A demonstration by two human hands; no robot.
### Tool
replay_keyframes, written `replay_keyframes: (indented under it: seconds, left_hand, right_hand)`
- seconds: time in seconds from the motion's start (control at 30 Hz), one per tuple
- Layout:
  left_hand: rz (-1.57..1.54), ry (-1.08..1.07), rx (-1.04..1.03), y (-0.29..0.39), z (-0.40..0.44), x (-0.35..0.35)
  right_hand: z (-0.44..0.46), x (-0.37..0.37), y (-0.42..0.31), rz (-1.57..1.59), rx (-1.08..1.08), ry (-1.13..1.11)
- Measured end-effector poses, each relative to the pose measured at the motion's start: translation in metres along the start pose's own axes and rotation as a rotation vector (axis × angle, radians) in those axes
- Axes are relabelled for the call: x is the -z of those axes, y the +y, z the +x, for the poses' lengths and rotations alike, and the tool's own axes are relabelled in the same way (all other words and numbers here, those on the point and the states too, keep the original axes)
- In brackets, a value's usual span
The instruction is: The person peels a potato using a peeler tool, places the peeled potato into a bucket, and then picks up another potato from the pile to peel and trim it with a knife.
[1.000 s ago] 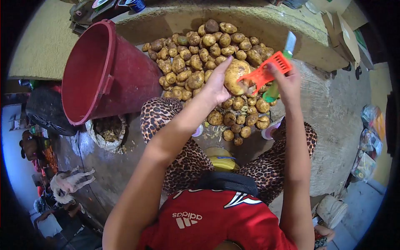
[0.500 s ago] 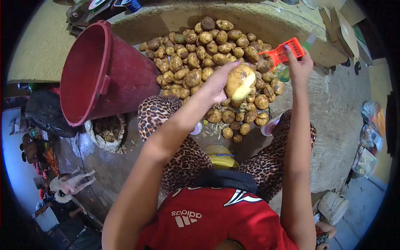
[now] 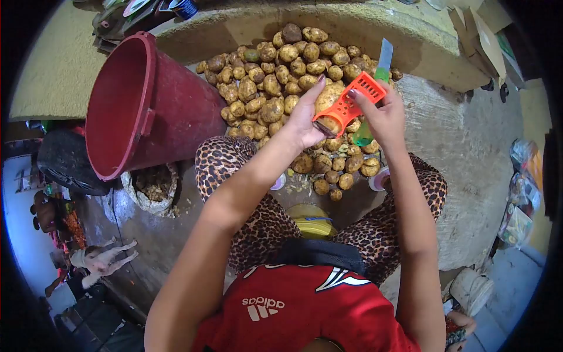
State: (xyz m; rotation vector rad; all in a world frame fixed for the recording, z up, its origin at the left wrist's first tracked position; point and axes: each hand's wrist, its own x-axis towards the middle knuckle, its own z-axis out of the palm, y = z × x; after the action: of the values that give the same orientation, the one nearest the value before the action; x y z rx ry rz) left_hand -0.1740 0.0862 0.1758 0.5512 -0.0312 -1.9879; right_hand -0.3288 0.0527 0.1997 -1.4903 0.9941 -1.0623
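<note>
My left hand (image 3: 306,120) is wrapped around a large, partly peeled potato (image 3: 328,98) above the pile. An orange peeler (image 3: 339,111) is gripped in my right hand (image 3: 385,116), its blade end lying against the lower part of the potato. The same hand also keeps hold of a knife (image 3: 384,56), whose blade points up and away while its green handle shows on both sides of my fingers. Much of the potato is covered by the peeler and my fingers. Below and beyond lies a heap of unpeeled potatoes (image 3: 271,110).
A big red bucket (image 3: 149,111) leans at the left, beside a sack of peelings (image 3: 153,183). A low concrete ledge (image 3: 234,29) runs behind the heap. Between my legs is a yellow container (image 3: 312,226). A dog (image 3: 104,260) lies on the floor at lower left.
My right hand has moved left and down, bringing the peeler from the right onto the potato. The pale peeled patch that faced me is now out of sight.
</note>
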Motion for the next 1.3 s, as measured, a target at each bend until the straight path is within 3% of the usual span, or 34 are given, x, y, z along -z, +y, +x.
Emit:
replay_keyframes:
  seconds: [0.07,0.13,0.4,0.53,0.63,0.8,0.9,0.97,1.07,1.17,1.3]
  left_hand:
    - [0.043,0.030,-0.016,-0.001,-0.001,-0.003]
    - [0.084,0.065,0.003,0.000,-0.003,-0.005]
    - [0.180,-0.072,0.067,0.012,0.002,0.002]
    - [0.178,-0.040,0.072,0.010,-0.009,-0.007]
    - [0.249,-0.057,0.079,0.015,-0.006,0.002]
    - [0.187,-0.073,0.064,0.015,-0.002,0.005]
    - [0.035,0.094,-0.038,0.009,0.000,-0.007]
    - [0.099,0.063,-0.030,0.009,0.000,-0.005]
    - [0.203,0.020,0.045,0.012,-0.004,-0.006]
    - [0.261,-0.059,0.097,0.015,-0.004,-0.002]
    - [0.233,-0.073,0.108,0.017,-0.006,-0.002]
  right_hand:
    - [0.003,0.002,0.004,-0.083,0.041,-0.027]
    - [0.009,0.005,-0.002,0.037,-0.002,-0.056]
    - [0.037,0.026,-0.001,0.112,0.004,0.027]
    - [0.065,0.077,0.023,-0.023,0.045,0.349]
    - [0.064,0.083,0.027,-0.007,0.127,0.408]
    - [0.038,0.044,0.008,0.364,-0.152,0.136]
    - [0.016,0.014,-0.007,0.221,-0.116,0.027]
    - [0.011,0.008,0.001,0.102,-0.026,-0.017]
    - [0.021,0.018,-0.003,0.168,0.019,0.005]
    - [0.049,0.060,0.013,0.036,0.126,0.265]
    - [0.065,0.091,0.023,0.232,-0.010,0.430]
